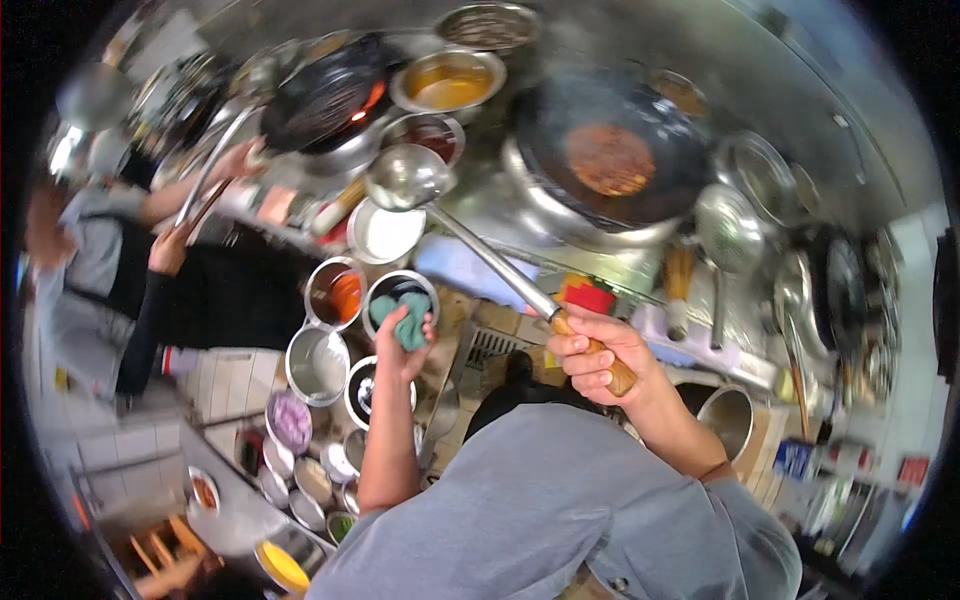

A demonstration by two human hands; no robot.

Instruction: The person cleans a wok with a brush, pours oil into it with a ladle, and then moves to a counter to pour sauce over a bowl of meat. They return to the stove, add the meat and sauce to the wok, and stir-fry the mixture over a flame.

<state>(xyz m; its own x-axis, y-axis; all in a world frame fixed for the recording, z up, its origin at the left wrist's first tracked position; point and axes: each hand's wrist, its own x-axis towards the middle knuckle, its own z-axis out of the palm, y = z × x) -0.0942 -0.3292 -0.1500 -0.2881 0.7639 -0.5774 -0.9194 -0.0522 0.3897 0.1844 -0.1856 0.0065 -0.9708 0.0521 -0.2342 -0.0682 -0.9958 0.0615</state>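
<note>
My right hand (pixel 603 355) is closed around the wooden handle of a long metal ladle (pixel 490 252). The ladle's bowl reaches forward and left, over the seasoning containers beside a dark red sauce bowl (pixel 437 136). In my left hand (pixel 405 352) is a bunched green cloth (pixel 403 320), held above a round metal pot (pixel 378 284). Ahead on the stove stands a large black wok (pixel 530 130), with reddish-brown food (pixel 610 160) in its middle and haze above it. The ladle is apart from this wok.
At left, a co-worker (pixel 90 270) holds a long tool near another wok (pixel 320 100) with flame showing. A bowl of yellow liquid (pixel 447 84) stands between the woks. A perforated skimmer (pixel 729 228) and a brush (pixel 678 285) lie to the right. Several ingredient containers, one with chopped purple onion (pixel 290 420), stand at lower left.
</note>
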